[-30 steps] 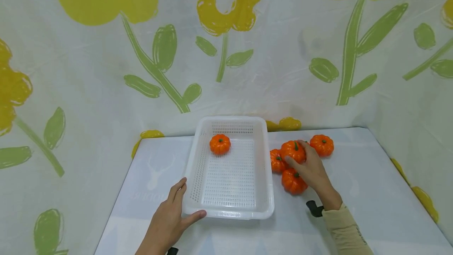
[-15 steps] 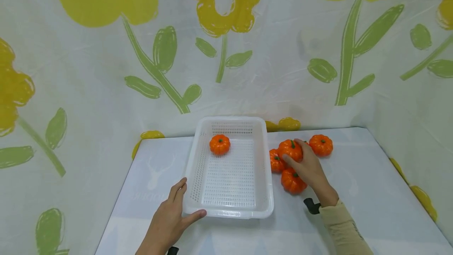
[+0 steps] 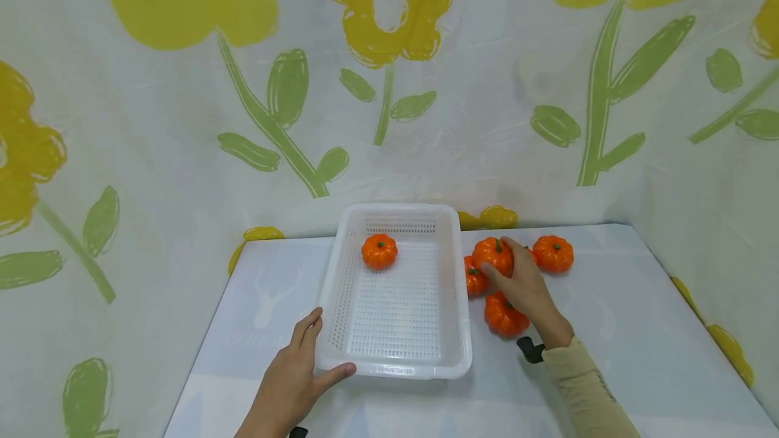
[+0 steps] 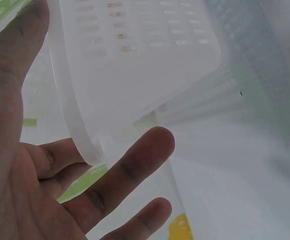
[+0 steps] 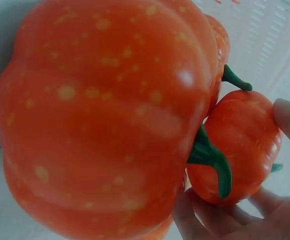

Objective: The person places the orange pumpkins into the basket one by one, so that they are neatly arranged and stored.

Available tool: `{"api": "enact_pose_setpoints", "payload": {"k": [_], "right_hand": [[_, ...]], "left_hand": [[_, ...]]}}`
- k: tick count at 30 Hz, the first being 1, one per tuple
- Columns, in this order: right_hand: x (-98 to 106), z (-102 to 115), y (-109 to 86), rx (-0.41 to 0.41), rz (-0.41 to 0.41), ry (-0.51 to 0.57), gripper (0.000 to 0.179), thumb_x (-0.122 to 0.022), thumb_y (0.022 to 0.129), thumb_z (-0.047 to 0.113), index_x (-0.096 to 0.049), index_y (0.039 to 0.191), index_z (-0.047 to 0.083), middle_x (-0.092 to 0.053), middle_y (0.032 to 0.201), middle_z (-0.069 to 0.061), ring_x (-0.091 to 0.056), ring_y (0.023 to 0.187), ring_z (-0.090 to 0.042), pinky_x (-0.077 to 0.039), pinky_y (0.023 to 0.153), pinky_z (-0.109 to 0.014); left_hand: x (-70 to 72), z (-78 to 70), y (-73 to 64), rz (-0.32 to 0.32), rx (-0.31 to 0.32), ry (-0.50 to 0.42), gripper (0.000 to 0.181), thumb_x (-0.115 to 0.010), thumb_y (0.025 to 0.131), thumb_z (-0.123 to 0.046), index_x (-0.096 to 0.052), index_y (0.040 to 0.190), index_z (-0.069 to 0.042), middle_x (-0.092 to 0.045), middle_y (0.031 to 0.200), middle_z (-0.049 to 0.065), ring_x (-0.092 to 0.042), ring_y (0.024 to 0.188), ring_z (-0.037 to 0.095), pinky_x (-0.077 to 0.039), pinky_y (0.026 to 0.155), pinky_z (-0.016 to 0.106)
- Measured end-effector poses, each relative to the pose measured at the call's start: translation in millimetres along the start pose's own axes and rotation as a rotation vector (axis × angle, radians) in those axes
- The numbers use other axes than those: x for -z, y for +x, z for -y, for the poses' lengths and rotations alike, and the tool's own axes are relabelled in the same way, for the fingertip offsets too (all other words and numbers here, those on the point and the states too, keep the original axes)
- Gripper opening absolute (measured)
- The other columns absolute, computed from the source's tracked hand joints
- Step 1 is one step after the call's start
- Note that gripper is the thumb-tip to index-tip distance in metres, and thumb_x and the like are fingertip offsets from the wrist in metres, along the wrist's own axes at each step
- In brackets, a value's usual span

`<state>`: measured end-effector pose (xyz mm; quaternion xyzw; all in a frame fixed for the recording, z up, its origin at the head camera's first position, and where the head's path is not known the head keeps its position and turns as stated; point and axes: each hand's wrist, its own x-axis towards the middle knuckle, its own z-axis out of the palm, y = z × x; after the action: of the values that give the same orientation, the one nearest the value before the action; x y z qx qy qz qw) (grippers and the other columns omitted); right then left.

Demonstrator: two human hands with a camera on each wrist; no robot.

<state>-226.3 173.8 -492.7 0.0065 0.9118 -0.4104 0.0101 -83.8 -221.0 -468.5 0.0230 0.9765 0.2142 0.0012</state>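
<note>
My right hand point(image 3: 528, 284) grips a small orange pumpkin point(image 3: 490, 257) with a green stem, thumb on one side and fingers on the other. In the right wrist view the held pumpkin point(image 5: 242, 147) is partly behind a nearer, larger-looking pumpkin point(image 5: 104, 120). In the head view, one pumpkin point(image 3: 473, 281) shows left of the held one and another point(image 3: 506, 317) below it. My left hand point(image 3: 287, 378) spans the front left corner of a white plastic basket point(image 3: 395, 369), thumb at the front rim, fingers loosely spread. Inside the basket lies one pumpkin point(image 3: 379, 252).
Farther right on the white table point(image 3: 639, 357) sits another pumpkin point(image 3: 552, 253), with a sliver of one more point(image 3: 532, 253) behind my right hand. A flower-printed cloth point(image 3: 475, 113) hangs behind and beside the table. Dark wrist-camera mounts show by both wrists.
My right hand has shifted slightly left toward the basket with the pumpkin in its grip. The left hand and the basket have stayed in place.
</note>
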Motion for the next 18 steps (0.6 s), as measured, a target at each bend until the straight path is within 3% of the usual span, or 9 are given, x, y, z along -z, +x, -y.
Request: {"api": "enact_pose_setpoints", "payload": {"k": [18], "right_hand": [[4.1,-2.7,0.3,-0.016,0.017,-0.008,0.090,-0.057,0.085,0.057,-0.013,0.150,0.011,-0.020,0.150,-0.020,-0.023,0.134,-0.041,-0.022,0.103,-0.064]], "left_hand": [[2.4,-4.5,-1.5,0.017,0.013,0.012,0.105,-0.057,0.067,-0.076,-0.033,0.145,-0.011,-0.022,0.150,-0.011,-0.059,0.096,0.026,-0.047,0.089,0.044]]}}
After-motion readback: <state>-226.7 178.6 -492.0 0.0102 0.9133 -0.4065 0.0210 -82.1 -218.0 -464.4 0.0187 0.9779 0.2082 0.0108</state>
